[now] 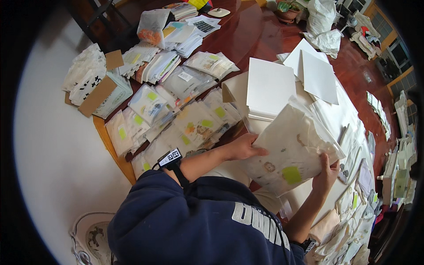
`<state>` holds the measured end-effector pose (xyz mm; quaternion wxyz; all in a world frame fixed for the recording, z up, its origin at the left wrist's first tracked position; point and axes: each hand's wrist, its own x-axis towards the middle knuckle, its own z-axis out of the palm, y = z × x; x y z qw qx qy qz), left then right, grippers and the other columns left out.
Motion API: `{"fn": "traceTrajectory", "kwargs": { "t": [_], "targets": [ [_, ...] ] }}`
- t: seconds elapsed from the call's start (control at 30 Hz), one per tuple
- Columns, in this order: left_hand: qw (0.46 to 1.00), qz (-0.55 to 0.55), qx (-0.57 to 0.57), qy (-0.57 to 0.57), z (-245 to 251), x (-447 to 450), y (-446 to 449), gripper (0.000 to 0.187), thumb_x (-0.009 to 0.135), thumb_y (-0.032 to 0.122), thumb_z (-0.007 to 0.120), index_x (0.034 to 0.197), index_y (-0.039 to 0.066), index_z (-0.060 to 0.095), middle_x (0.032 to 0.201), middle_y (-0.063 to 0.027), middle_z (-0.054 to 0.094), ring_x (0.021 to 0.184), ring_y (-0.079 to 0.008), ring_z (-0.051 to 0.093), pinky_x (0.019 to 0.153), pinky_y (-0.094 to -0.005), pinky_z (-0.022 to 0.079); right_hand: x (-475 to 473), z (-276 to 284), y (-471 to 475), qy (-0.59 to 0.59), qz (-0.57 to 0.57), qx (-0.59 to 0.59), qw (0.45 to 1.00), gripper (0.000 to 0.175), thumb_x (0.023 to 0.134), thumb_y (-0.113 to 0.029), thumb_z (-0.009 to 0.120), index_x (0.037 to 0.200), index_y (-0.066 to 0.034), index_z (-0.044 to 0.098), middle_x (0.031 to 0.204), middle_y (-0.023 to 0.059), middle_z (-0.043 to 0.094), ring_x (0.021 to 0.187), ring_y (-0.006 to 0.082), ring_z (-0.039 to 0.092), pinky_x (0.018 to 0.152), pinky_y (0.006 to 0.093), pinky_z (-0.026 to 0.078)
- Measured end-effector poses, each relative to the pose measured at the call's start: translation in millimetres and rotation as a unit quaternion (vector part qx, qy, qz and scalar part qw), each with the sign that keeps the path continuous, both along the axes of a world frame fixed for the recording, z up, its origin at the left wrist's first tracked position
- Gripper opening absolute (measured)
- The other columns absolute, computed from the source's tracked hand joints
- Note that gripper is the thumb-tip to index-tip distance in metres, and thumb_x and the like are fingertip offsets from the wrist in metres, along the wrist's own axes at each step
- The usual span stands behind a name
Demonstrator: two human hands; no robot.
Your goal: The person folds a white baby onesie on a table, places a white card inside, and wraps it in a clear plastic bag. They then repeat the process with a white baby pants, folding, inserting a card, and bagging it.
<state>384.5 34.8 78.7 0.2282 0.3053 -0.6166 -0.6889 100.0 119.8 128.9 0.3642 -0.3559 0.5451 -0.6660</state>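
Between both hands I hold up a clear plastic bag (281, 149) with pale, printed folded fabric inside. A bright green sticky note (291, 175) is on its lower part. My left hand (244, 147) grips the left edge, thumb on top. At the opposite edge, my right hand (326, 172) pinches the bag between thumb and fingers. Just beyond the bag rises a stack of white card sheets (271, 87) on a pale-covered table (304, 195). Loose white sheets (319, 76) lie to the right of that stack.
Rows of similar bagged garments (195, 124) with green notes lie to my left. Behind them are papers (182, 38) and an open cardboard box (112, 94) stuffed with white bags. Unbagged pale clothes (351, 225) cover the table's right side. A potted plant (287, 13) stands farther off.
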Motion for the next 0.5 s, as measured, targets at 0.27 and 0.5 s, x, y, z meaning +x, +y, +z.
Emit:
{"fn": "traceTrajectory", "kwargs": {
  "t": [0.27,0.5],
  "targets": [
    [0.999,0.042,0.007,0.031,-21.9,36.7,4.8,0.045,0.088,0.021,0.073,0.127,0.001,0.058,0.113,-0.0067,0.068,0.102,-0.0118,0.058,0.093,-0.0286,0.045,44.5,-3.3,-12.6,0.005,0.048,0.024,0.999,0.036,0.085,-0.004,0.071,0.118,-0.0005,0.056,0.106,0.0065,0.065,0.093,0.0145,0.062,0.086,0.0282,0.049],
    [0.947,0.177,0.215,0.161,-86.5,86.8,5.9,0.036,0.091,0.015,0.068,0.125,0.003,0.060,0.116,-0.0065,0.066,0.105,-0.0148,0.061,0.094,-0.0323,0.048,73.5,-7.9,-35.2,0.050,0.172,0.056,0.982,0.051,0.090,-0.003,0.064,0.136,0.0010,0.042,0.117,0.0144,0.062,0.104,0.0189,0.061,0.092,0.0312,0.047]
  ]
}}
